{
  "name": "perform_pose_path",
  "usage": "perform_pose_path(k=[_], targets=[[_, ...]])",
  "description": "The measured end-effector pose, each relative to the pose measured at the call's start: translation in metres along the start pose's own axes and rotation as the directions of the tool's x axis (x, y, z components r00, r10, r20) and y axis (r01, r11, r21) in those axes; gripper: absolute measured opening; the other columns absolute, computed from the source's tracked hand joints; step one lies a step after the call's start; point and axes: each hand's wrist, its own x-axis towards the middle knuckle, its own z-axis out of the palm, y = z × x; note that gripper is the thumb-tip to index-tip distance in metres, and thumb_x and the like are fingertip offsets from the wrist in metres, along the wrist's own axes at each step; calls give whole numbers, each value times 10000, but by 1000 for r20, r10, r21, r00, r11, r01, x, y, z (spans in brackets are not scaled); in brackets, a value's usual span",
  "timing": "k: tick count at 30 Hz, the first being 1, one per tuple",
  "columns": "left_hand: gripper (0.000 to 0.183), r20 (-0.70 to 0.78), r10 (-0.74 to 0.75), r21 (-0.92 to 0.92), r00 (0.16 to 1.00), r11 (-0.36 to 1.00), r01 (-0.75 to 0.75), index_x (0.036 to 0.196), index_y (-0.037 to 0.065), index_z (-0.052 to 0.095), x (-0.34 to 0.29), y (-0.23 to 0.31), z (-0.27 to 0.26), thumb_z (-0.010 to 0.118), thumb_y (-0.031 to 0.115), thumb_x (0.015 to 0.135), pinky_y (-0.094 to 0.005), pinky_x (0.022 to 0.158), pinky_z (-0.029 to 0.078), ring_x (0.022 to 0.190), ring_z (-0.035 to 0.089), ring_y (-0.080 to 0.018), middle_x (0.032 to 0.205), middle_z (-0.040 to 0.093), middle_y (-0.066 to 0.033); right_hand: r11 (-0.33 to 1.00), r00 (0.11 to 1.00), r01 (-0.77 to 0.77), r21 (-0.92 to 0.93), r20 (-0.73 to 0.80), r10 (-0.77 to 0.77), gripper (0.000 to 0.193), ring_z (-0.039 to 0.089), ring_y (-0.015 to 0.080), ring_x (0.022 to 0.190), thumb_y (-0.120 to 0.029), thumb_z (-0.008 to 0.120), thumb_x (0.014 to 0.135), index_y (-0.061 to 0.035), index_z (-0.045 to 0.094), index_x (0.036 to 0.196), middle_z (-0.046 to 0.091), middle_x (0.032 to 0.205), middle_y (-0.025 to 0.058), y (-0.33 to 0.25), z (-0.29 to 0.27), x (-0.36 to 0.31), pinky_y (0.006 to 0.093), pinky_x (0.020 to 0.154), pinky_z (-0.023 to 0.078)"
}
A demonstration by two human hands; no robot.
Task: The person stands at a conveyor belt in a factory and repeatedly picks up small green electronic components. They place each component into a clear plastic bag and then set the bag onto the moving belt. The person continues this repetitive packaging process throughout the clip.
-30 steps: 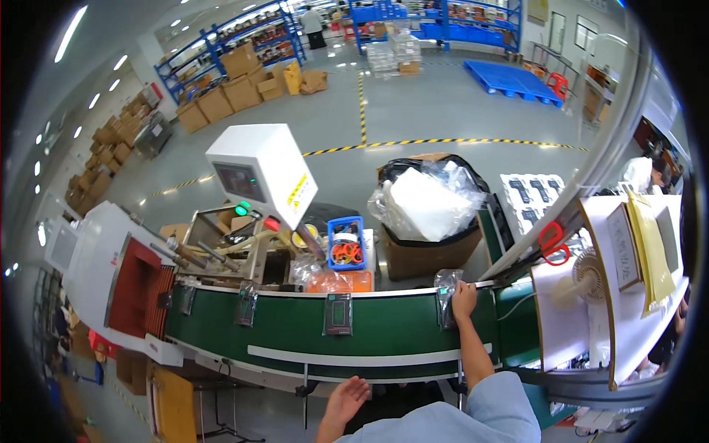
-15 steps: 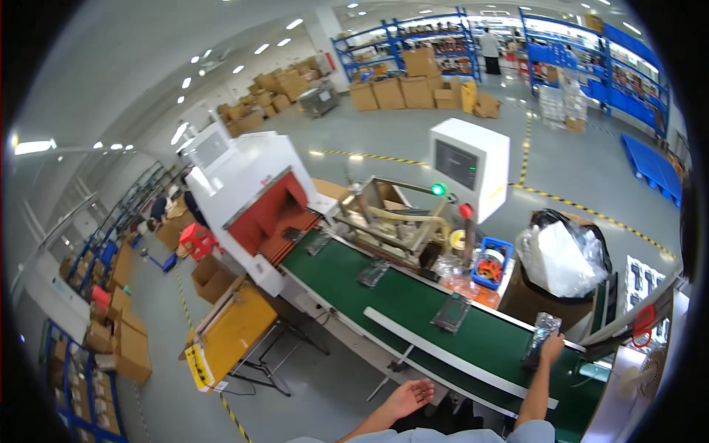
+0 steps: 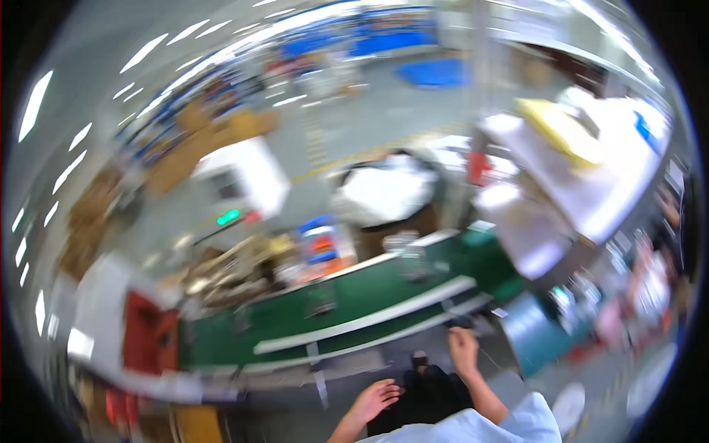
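Bagged packet (image 3: 415,266) nearest your hands lies on the green conveyor belt (image 3: 369,295), close to its far edge and well apart from your fingers. Two more, a middle packet (image 3: 320,300) and a left packet (image 3: 242,319), rest further along the belt toward your left, all three smeared by blur. Your right hand (image 3: 463,348) is raised by the belt's near edge, thumb and fingers drawn close together; whether you hold anything there, I cannot tell. Your left hand (image 3: 375,399) hangs in front of you, lower and nearer your body, half open with the fingers loosely bent and the grip bare. Between your hands and the packets runs a white rail (image 3: 275,344). At your left, the belt meets a white machine (image 3: 103,310) with a red opening (image 3: 148,332). Across the belt stand a blue bin (image 3: 319,257) and, further right, a large white bag (image 3: 388,193)
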Motion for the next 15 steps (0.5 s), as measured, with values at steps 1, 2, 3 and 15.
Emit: perform_pose_path(k=[1, 2, 3, 15], targets=[[279, 19, -60, 92, 998, 994, 58, 1088, 5, 515, 7, -3, 13, 471, 155, 857, -381, 857, 450, 922, 567, -246, 999, 587, -136, 997, 997, -81, -20, -10, 81, 169, 571, 207, 765, -104, 547, 783, -30, 604, 923, 594, 821, 117, 11, -21, -21, 319, 687, 448], [284, 47, -101, 226, 994, 970, 88, 1107, 12, 502, 17, -5, 33, 469, 140, 857, -392, 865, 442, 927, 568, -256, 1018, 580, -143, 980, 981, -193, -41, -45, 191, 156, 574, 194, 754, -87, 556, 776, -29, 612, 910, 599, 807, 109, 29, -45, -43, 308, 681, 449], [287, 61, -159, 345, 985, 930, 129, 1113, 10, 496, 26, -11, 61, 467, 137, 857, -389, 862, 443, 924, 569, -255, 1015, 580, -144, 956, 955, -292, -34, -72, 289, 182, 580, 185, 741, -98, 559, 777, -30, 613, 937, 610, 812, 100, 60, -63, -63, 300, 672, 455], [578, 287, -136, 894, 948, 394, -214, 1246, 4, 349, 229, -166, 295, 589, 243, 777, -359, 945, 333, 1120, 420, -263, 1208, 423, -178, 560, 428, -658, 503, -362, 828, 447, 490, 110, 667, -216, 631, 734, -5, 470, 1093, 529, 812, 44, 224, -290, -46, 242, 563, 405]])
